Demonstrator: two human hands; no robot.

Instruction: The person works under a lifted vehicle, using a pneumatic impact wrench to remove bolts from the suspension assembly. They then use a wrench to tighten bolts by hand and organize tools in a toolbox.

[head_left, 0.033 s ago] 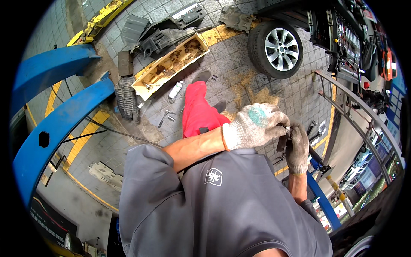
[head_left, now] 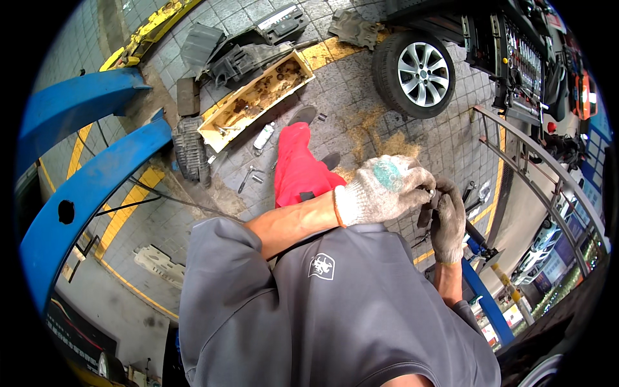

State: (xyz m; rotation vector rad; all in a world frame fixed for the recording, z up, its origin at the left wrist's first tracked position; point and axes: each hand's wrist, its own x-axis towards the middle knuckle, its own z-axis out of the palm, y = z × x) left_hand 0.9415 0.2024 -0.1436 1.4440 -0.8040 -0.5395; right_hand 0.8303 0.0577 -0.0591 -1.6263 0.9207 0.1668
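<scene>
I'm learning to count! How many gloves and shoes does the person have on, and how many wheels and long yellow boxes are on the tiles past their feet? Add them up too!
Gloves: 2
Shoes: 2
Wheel: 1
Long yellow box: 1
Total: 6

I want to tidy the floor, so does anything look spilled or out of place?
Yes: crumbly brownish material lies scattered on the floor tiles near the wheel, looking spilled, though its kind is unclear. A ratchet-like tool also lies loose on the floor tiles, outside the yellow box.
</scene>
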